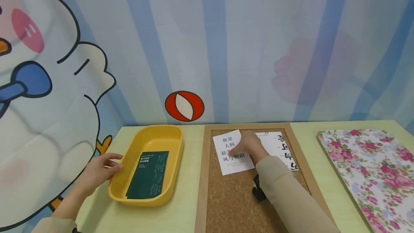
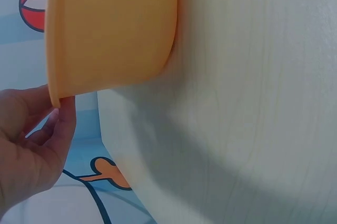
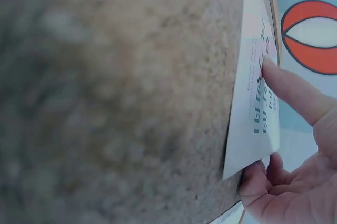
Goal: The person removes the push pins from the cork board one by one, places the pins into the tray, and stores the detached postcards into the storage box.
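My left hand (image 1: 98,172) (image 2: 34,142) pinches the left rim of a yellow tray (image 1: 176,168) (image 2: 116,29), thumb and fingers at its edge. Inside the tray lies a dark green card or booklet (image 1: 148,175). My right hand (image 1: 250,146) (image 3: 295,155) holds a white card (image 1: 234,166) (image 3: 247,129) with dark lettering, its thumb on the printed face and the other fingers at the card's edge. This card is over the upper left of a wood-framed cork board (image 1: 233,200) (image 3: 131,103). Another white card (image 1: 275,146) is at the board's upper right, partly hidden by my right hand and sleeve.
A floral-patterned board (image 1: 372,168) lies on the pale table (image 1: 191,154) at the right. Behind the table hangs a blue striped backdrop (image 1: 242,46) with cartoon prints. A small black object (image 1: 258,190) shows beside my right sleeve.
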`<state>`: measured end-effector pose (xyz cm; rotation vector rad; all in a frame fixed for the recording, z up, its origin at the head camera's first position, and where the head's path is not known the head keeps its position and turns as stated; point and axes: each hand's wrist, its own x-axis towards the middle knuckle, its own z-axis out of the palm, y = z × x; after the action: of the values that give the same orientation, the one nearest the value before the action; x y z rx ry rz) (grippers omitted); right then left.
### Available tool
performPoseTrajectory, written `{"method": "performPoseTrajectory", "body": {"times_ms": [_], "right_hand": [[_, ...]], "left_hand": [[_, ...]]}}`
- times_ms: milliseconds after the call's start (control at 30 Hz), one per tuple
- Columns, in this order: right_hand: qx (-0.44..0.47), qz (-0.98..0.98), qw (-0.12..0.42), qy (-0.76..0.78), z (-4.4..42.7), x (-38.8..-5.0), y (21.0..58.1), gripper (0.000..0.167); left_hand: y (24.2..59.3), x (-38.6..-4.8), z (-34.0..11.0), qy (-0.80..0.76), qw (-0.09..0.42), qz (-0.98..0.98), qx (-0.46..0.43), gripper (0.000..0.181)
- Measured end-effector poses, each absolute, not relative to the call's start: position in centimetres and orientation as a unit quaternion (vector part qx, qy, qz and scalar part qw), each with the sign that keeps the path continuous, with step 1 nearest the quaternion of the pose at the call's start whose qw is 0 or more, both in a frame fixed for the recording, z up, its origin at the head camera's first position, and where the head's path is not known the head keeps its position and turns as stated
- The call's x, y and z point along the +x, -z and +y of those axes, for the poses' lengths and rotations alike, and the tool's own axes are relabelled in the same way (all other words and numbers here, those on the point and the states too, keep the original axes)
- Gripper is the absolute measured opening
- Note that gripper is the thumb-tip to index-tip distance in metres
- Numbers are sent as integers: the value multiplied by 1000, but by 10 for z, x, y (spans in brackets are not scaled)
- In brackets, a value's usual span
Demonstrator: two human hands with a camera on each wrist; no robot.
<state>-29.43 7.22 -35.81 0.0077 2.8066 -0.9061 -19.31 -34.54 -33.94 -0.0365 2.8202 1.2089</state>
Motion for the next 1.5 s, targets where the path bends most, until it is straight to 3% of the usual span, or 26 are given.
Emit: {"method": "performPoseTrajectory", "body": {"times_ms": [133, 300, 367, 433, 533, 633, 667, 800, 1133, 1500], "right_hand": [[-6, 951, 90, 297, 67, -291, 359, 56], [-24, 955, 82, 284, 71, -290, 355, 67], [-11, 951, 91, 296, 75, -291, 353, 53], [8, 941, 110, 319, 80, -293, 350, 28], [39, 908, 144, 391, 87, -297, 347, 32], [49, 872, 171, 455, 96, -299, 345, 17], [55, 861, 179, 473, 98, -300, 345, 17], [67, 832, 206, 510, 108, -303, 347, 42], [107, 781, 222, 573, 123, -303, 346, 32], [95, 743, 257, 610, 121, -295, 348, 41]], "left_hand": [[338, -191, -349, -377, 35, 925, -21, 42], [336, -191, -346, -376, 28, 926, -17, 40], [336, -191, -344, -384, 27, 923, -14, 40], [336, -192, -342, -392, 27, 919, -15, 40], [336, -194, -341, -403, 28, 914, -17, 41], [336, -195, -339, -411, 30, 911, -19, 41], [336, -196, -339, -411, 28, 911, -18, 41], [337, -196, -337, -414, 27, 910, -24, 40], [338, -199, -334, -403, 19, 914, -31, 39], [339, -190, -340, -400, 18, 916, -29, 38]]}}
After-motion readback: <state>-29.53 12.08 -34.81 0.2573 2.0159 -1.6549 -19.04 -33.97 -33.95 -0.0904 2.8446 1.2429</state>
